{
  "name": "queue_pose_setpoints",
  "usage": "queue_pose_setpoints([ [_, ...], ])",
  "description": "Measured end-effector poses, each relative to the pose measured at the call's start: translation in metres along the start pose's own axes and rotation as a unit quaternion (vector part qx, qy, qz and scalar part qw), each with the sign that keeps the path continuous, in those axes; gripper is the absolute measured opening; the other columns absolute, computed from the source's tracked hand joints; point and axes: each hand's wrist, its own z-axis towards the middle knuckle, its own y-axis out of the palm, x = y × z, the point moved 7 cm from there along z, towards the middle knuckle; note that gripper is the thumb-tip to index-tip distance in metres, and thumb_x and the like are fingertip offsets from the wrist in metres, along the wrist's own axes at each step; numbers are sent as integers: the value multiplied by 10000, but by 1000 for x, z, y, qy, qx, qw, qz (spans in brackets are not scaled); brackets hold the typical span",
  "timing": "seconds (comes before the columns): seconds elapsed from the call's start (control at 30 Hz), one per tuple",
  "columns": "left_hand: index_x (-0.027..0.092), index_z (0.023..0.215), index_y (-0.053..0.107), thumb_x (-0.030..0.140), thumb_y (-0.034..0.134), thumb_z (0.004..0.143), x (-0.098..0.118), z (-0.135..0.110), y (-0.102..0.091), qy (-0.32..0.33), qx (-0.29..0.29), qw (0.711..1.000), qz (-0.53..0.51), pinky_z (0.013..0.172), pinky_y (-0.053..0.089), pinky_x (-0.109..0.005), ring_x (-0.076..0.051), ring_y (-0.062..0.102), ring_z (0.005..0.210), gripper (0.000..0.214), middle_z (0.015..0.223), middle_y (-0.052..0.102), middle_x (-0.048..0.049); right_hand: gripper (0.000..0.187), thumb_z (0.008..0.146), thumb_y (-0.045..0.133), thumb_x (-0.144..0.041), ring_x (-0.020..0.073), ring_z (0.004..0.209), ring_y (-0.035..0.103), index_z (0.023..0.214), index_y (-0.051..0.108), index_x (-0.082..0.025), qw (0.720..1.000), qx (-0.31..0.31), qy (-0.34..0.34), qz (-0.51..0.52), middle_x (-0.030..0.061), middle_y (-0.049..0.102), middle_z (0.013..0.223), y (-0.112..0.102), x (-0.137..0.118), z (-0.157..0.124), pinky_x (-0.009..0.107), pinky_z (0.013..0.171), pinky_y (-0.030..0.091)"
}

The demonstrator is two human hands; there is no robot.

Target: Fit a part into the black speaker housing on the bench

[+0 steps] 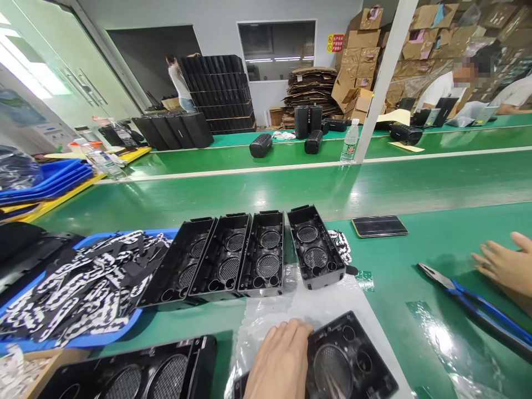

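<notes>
At the bottom middle, my left hand is wrapped over the side of a black speaker housing with round mesh grilles, its thumb hidden. That housing lies tilted over a clear plastic sheet and white paper. My right hand is at the right edge, fingers stretched out and holding nothing, near blue-handled pliers. Beyond my left hand, several open black speaker housings stand in a row. Another housing lies at the lower left.
To the left, a blue tray holds black-and-white strips, with a small cardboard box below it. A phone lies past the housings. Across the green belt stand a water bottle and finished-looking speakers. People work farther back.
</notes>
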Motion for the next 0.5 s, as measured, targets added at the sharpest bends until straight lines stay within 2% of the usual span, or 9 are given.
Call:
queue_pose_setpoints([
  [0.03, 270, 1288, 613, 24, 379, 954, 0, -1, -1, 2, 14, 1000, 12, 1065, 583, -541, -276, 720, 1148, 476, 1197, 742, -42, 886, 976, -196, -279, -35, 679, 718, 1108, 567, 151, 1000, 2, -18, 1, 67, 743, 1119, -25, -14, 3, 43, 606, 290],
  [0.07, 268, 1305, 608, 13, 369, 949, 2, -2, -3, 5, 22, 999, 23, 1075, 582, -542, -277, 721, 1170, 499, 1224, 748, -50, 993, 690, -369, -229, -13, 713, 609, 1059, 405, 271, 999, -6, -34, 2, 27, 639, 1118, -45, -25, 7, 92, 594, 141],
  [0.1, 262, 1315, 608, 9, 371, 943, 4, -3, -5, 11, 23, 999, 31, 1075, 584, -540, -281, 722, 1185, 508, 1252, 750, -63, 778, 1032, -12, -327, -22, 615, 713, 869, 660, 31, 999, 4, -47, 5, 32, 808, 1105, -65, -32, 9, -2, 582, 243],
  [0.13, 254, 1324, 608, 9, 377, 933, 6, -3, -7, 16, 20, 999, 33, 1076, 585, -537, -287, 721, 1197, 516, 1278, 749, -74, 636, 1111, 206, -316, -9, 556, 722, 807, 668, -1, 998, 3, -57, 7, 15, 831, 994, -78, -34, 11, -32, 540, 272],
  [0.2, 242, 1313, 627, 15, 396, 913, 9, -3, -10, 18, -3, 1000, 21, 1062, 592, -529, -292, 726, 1174, 515, 1282, 751, -81, 425, 1064, 631, -330, 39, 437, 708, 688, 670, -136, 997, 0, -70, 9, -13, 821, 740, -95, -29, 12, -40, 354, 369],
  [0.3, 228, 1292, 661, 38, 399, 931, 9, 0, -13, -6, -39, 999, -7, 1066, 581, -551, -297, 723, 1140, 484, 1236, 753, -73, 424, 1071, 650, -353, 48, 448, 706, 710, 663, -130, 997, -15, -73, 10, -35, 762, 629, -97, -10, 6, -9, 369, 433],
  [0.37, 220, 1301, 667, 52, 398, 950, 8, 1, -12, -14, -56, 998, -22, 1074, 567, -560, -304, 712, 1144, 473, 1235, 745, -76, 473, 1074, 621, -418, 45, 481, 725, 686, 642, -148, 997, -24, -65, 14, -37, 772, 636, -90, 2, -3, -42, 360, 372],
  [0.43, 213, 1332, 662, 63, 411, 958, 6, 2, -10, -20, -66, 997, -32, 1090, 551, -565, -319, 698, 1184, 475, 1268, 733, -89, 511, 1085, 564, -448, 42, 560, 762, 657, 626, -176, 998, -35, -44, 19, -46, 784, 642, -73, 13, -12, -81, 364, 268],
  [0.5, 213, 1336, 667, 66, 410, 967, 5, 3, -8, -27, -69, 997, -36, 1105, 537, -572, -330, 691, 1209, 473, 1280, 728, -96, 526, 1116, 474, -423, 39, 671, 794, 666, 642, -208, 999, -45, -8, 23, -58, 793, 662, -44, 27, -18, -88, 373, 209],
])
